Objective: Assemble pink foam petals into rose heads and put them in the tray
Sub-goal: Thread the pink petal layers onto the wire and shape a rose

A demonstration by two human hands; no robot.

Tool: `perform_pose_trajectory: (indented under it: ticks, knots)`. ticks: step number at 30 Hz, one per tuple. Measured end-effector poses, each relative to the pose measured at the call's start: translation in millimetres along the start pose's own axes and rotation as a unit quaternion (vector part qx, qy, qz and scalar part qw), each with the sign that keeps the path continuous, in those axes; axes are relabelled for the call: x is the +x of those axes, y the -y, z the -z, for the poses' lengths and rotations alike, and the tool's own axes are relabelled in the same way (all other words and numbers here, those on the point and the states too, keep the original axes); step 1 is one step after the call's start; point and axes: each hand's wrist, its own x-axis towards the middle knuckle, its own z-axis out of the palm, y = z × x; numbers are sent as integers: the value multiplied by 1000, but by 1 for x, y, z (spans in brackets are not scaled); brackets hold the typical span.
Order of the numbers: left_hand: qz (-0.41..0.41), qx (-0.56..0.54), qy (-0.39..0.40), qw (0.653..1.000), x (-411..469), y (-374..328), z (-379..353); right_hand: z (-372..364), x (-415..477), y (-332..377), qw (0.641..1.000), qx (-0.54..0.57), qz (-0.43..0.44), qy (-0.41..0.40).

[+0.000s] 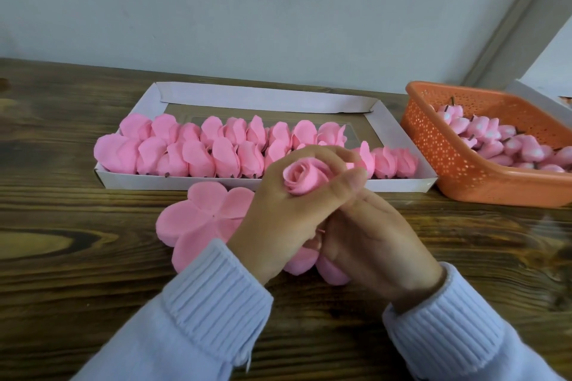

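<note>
The left hand [278, 213] is curled round a rolled pink foam rose head [305, 179], thumb and fingers closed on its sides, with the spiral centre facing up. The right hand [377, 244] lies just beneath and to the right. Its fingers are tucked under the left hand towards the rose's base, and whether they pinch anything there cannot be told. Both wrists come out of pale blue ribbed sleeves [213, 288].

Under the hands a flat pink foam five-lobed petal sheet [204, 216] lies on the dark wooden table [77, 257], and further pink petal lobes [332, 272] show below the palms.

Just beyond the hands is a shallow white cardboard tray [185, 184]. It holds two rows of finished pink rose heads [198, 148] lying on their sides, packed against its near wall. The front row runs nearly the full length, while the back row stops short of the right end. The strip of tray floor behind the rows is bare.

An orange perforated plastic basket [458, 164] sits just beside the tray's right end, holding a heap of pink buds with short dark stems [501, 142].

The tray's far rim is near the pale wall [247, 9]. Bare wood shows left of the tray and petal sheet, and between the sleeves.
</note>
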Motion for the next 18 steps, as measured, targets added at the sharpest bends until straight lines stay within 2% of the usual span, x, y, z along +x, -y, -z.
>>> perform_pose_trajectory:
  ticks: [3, 8, 13, 18]
  knots:
    - [-4, 25, 10, 1000, 1, -1, -1, 2, 1, -2, 1000, -26, 2, -9]
    - [19, 31, -14, 999, 3, -1, 4, -2, -1, 3, 999, -12, 36, 34]
    - [25, 7, -11, 1000, 2, 0, 3, 0, 0, -1, 1000, -9, 11, 9]
    - [15, 48, 10, 999, 4, 3, 3, 0, 0, 1, 1000, -13, 19, 8]
